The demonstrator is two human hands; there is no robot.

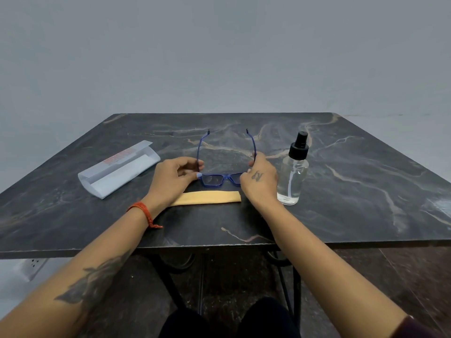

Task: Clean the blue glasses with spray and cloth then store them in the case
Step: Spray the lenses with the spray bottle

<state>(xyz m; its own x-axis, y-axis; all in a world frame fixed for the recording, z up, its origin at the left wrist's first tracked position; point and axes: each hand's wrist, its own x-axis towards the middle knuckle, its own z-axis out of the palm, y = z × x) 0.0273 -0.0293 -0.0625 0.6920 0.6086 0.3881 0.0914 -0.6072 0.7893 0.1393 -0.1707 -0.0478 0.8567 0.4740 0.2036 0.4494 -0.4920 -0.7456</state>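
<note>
Glasses [225, 178] sit in the middle of the table [366, 191], lenses toward the person, both temples unfolded and pointing away toward the far edge. The front bar runs left to right, and a hand sits at each end of it: the left hand [170, 178] has thumb and fingers curled round the left hinge corner, the right hand [260, 178] pinches the right temple close to its hinge. So the frame lies squarely between the two hands, neither nearer than the other. Cloth [207, 198] lies flat just on the near side of the lenses, partly under the left wrist. Spray [292, 172] stands upright just beside the right hand, the likelier one to reach it. Case [119, 168] lies to the left, near the left hand; I judge that cleaning is not yet begun
</note>
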